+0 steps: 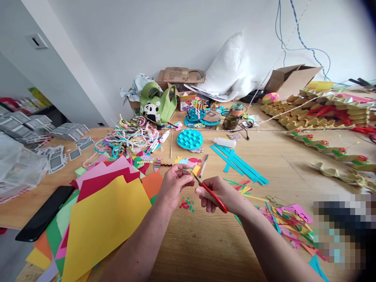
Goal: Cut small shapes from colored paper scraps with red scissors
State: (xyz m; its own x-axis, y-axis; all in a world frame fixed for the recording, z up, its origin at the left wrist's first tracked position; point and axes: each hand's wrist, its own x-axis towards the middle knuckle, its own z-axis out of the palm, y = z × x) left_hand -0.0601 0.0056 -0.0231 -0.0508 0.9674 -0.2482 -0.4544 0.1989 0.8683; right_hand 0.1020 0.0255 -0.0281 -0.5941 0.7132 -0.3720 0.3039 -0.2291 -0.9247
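Observation:
My right hand (216, 194) is closed around a pair of red-handled scissors (216, 197), whose blades point up and left toward my other hand. My left hand (178, 182) pinches thumb against fingers right by the blade tips. Whatever it holds is too small to make out; a bit of yellow shows there, in front of yellow paper on the table. Just below and between both hands lies a small cluster of red, green and orange paper dots (187, 204). Beyond them are cut paper shapes (188, 161) and a pen (203, 166).
Coloured paper sheets (108, 211) and a black phone (44, 213) lie left. Behind are pipe cleaners (126, 139), a blue scalloped disc (189, 139), a glue bottle (225, 142) and blue strips (243, 164). Paper scraps (290, 223) and egg cartons (317, 109) are right.

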